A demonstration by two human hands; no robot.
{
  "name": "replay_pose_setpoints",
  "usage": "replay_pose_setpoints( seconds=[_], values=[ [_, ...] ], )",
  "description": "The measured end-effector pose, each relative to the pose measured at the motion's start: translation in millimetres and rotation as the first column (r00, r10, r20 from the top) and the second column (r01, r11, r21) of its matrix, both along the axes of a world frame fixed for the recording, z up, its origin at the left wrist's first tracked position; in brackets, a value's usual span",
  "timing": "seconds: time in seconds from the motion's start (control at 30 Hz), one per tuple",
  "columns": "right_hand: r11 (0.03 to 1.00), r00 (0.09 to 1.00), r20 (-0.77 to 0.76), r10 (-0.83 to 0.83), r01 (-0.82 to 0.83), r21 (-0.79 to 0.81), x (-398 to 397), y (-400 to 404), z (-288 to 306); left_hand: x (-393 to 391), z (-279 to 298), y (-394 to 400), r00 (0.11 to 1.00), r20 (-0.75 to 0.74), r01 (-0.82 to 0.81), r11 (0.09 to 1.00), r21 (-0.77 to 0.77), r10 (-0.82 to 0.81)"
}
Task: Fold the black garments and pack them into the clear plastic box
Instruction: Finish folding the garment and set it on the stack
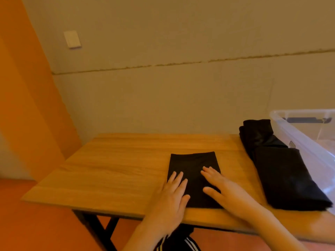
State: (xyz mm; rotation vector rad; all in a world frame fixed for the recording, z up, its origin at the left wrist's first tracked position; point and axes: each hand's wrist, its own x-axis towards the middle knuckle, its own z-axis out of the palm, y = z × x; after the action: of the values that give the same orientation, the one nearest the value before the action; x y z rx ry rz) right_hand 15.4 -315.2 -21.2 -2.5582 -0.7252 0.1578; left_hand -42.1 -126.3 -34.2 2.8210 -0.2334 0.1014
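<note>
Head view: both hands, left hand (pixel 173 192) and right hand (pixel 220 185), spread flat on folded black garment (pixel 192 165), frame centre. Press creases evenly, then lift to clear plastic box (pixel 308 134).

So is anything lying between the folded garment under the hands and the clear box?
Yes. A pile of black garments lies on the table between the folded garment and the clear box, right against the box's near wall.
</note>
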Motion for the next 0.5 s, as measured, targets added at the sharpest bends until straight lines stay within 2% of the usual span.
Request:
replay_pose_setpoints(
  seconds=[0.07,0.13,0.27,0.37,0.43,0.5],
  values=[
    [0.975,0.995,0.034,0.090,-0.081,-0.206,-21.1,5.2,-11.3,-13.6,-9.4,-1.1,0.998,-0.033,0.064,0.995,0.071,-0.062],
    [0.957,0.995,0.055,0.086,-0.067,-0.283,-25.5,4.1,-15.1,-16.0,-14.3,1.9,0.996,-0.064,0.067,0.994,0.089,-0.062],
    [0.941,0.992,0.020,0.124,-0.112,-0.318,-32.5,-4.3,-10.6,-17.2,-14.0,9.7,0.990,-0.072,0.131,0.970,0.205,-0.119],
    [0.918,0.988,0.010,0.153,-0.138,-0.372,-38.5,-8.8,-11.8,-21.9,-14.4,11.4,0.986,-0.027,0.165,0.958,0.234,-0.163],
    [0.925,0.985,0.076,0.153,-0.116,-0.361,-43.6,-12.7,-15.5,-26.7,-16.0,10.0,0.983,0.038,0.169,0.962,0.216,-0.181],
    [0.963,0.955,0.253,0.153,-0.086,-0.257,-47.7,-17.5,-26.7,-30.1,-21.2,12.4,0.965,0.158,0.183,0.968,0.170,-0.210]
  ],
)
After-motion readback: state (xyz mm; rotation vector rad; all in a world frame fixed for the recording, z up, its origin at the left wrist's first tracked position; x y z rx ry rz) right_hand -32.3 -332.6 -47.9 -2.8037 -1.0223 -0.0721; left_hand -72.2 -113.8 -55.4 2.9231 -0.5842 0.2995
